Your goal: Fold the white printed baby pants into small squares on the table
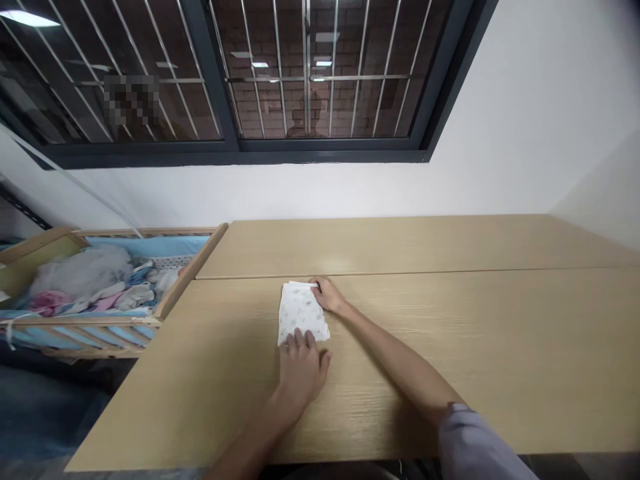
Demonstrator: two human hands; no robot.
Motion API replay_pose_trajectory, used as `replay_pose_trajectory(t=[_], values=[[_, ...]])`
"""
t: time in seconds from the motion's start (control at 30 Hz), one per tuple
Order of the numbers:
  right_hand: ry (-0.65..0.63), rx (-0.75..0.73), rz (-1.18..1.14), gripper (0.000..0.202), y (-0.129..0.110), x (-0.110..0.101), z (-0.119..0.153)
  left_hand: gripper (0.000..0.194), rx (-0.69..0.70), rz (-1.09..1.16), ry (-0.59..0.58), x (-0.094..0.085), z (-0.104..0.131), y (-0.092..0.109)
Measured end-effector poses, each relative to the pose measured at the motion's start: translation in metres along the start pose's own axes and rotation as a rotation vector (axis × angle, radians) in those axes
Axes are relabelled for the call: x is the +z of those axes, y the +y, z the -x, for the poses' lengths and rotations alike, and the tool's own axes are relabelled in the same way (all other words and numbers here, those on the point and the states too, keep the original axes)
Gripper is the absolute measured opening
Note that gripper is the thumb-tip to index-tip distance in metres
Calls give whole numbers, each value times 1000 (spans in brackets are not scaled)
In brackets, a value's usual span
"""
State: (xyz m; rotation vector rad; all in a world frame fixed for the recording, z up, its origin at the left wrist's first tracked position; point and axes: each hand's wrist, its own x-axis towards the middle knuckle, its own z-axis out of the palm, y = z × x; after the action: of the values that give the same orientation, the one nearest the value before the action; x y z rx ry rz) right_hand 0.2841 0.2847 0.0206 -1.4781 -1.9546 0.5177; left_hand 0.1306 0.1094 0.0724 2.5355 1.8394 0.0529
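A small folded white cloth with a faint printed pattern lies on the light wooden table. My left hand rests at its near edge, palm down, with the fingertips on the fabric and the thumb spread to the right. At the far right corner of the cloth is my right hand, its fingers closed on that corner. Layers of fabric show along the right edge of the cloth.
Left of the table stands a wooden crib with blue lining, holding a heap of clothes and a translucent plastic bag. Behind the table are a white wall and a barred window with a dark frame.
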Motion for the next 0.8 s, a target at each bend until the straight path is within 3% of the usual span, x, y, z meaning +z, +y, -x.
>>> replay_pose_trajectory(t=[0.13,0.23,0.33,0.4,0.47,0.6,0.8], values=[[8,1,69,28,5,-20,-18,63,-16,-16,86,16,-11,2],[-1,-77,108,35,-7,-37,-19,67,-35,-17,207,22,-19,-5],[-149,-391,165,49,-31,-41,-4,70,-51,-9,227,30,-17,-10],[-307,-644,206,54,-45,-32,10,70,-61,-5,193,35,-15,-11],[-433,-772,221,55,-51,-20,20,70,-50,-28,160,37,-14,-11],[-575,-681,235,54,-34,-4,11,72,-19,-115,149,36,-15,-13],[-480,-533,256,53,11,-21,-37,69,-19,-103,152,33,-16,-15]])
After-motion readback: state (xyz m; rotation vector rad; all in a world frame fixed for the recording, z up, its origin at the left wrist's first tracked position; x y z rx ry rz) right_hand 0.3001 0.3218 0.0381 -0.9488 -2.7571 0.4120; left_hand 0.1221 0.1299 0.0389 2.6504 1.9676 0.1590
